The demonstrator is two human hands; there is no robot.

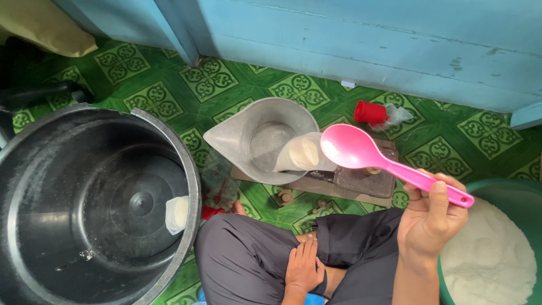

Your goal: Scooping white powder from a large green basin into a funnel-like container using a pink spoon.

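My right hand (430, 217) grips the handle of a pink plastic spoon (361, 152), held level in the air with its empty bowl over a clear bag of white powder (299, 153). That bag leans in a grey metal scoop pan (265, 121) resting on a small scale (364, 183). My left hand (305, 265) lies flat on my dark trouser leg, holding nothing. At the right stands a green basin (497, 189) filled with white powder (488, 260), just beside my right wrist.
A large black bucket (192, 186) fills the left side, with one filled bag (178, 213) inside it. A red cup (370, 112) lies by the blue wooden wall (367, 39). The floor is green patterned tile (141, 99). Empty clear bags (217, 178) lie by my knee.
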